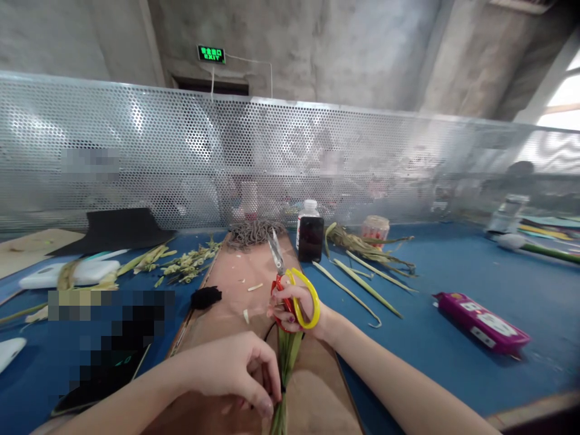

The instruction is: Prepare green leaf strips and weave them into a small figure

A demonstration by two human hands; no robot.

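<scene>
My right hand is closed around scissors with one red and one yellow handle loop. Their blades point away from me, slightly parted. Directly below hangs a bundle of long green leaf strips, its top end at my right hand. A dark tie circles the bundle lower down. Beside that tie is my left hand, its fingers curled in and touching or nearly touching the strips. Whatever its fingertips pinch is hidden. Beneath both hands lies a brown board.
Grey cord is heaped at the board's far end, near a black phone and a white bottle. Leaf strips and a purple packet lie right. Black material sits left. A perforated metal screen stands behind.
</scene>
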